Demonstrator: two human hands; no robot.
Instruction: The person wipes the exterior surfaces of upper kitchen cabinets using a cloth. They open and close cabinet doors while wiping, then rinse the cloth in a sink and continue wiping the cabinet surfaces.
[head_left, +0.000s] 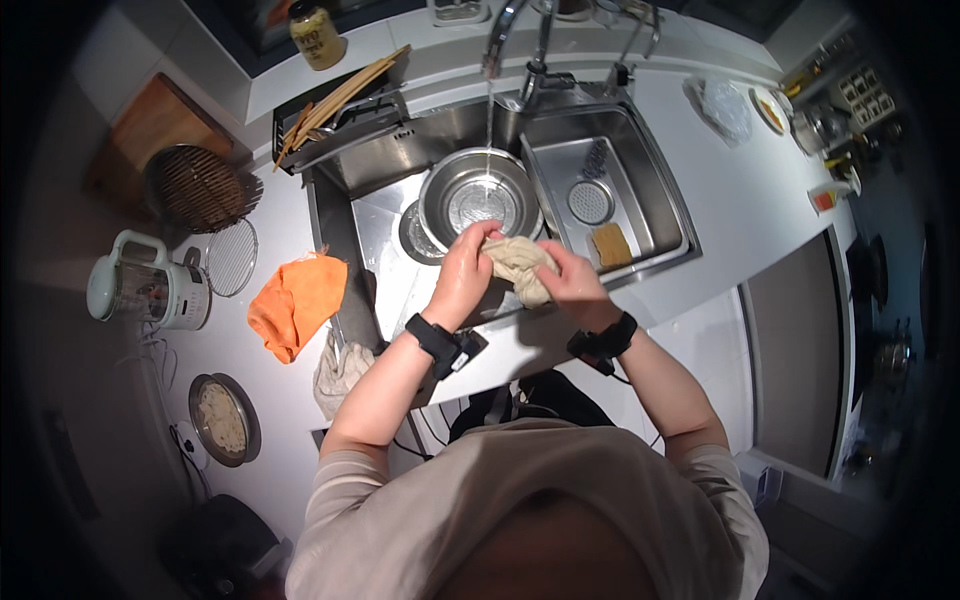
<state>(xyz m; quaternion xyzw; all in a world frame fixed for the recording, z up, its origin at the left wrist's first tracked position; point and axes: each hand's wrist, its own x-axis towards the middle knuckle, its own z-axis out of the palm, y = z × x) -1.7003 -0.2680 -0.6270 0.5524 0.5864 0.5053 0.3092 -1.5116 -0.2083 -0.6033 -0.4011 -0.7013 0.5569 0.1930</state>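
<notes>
A bunched beige cloth (523, 271) hangs over the near edge of the steel sink (382, 187), held between both hands. My left hand (466, 268) grips its left end, with wet skin showing. On its right side my right hand (576, 283) pinches the cloth with thumb and fingers. Just beyond the hands stands a round stainless steel basin (480, 196) in the left bowl. Water (490, 135) runs from the chrome faucet (534, 75) into it.
An orange cloth (300, 304) and a grey cloth (337, 371) lie left of the sink. A brown sponge (611, 245) sits in the right bowl (637, 187). Chopsticks (345, 94) rest in a rack at the back left. A blender (154, 285) stands on the left counter.
</notes>
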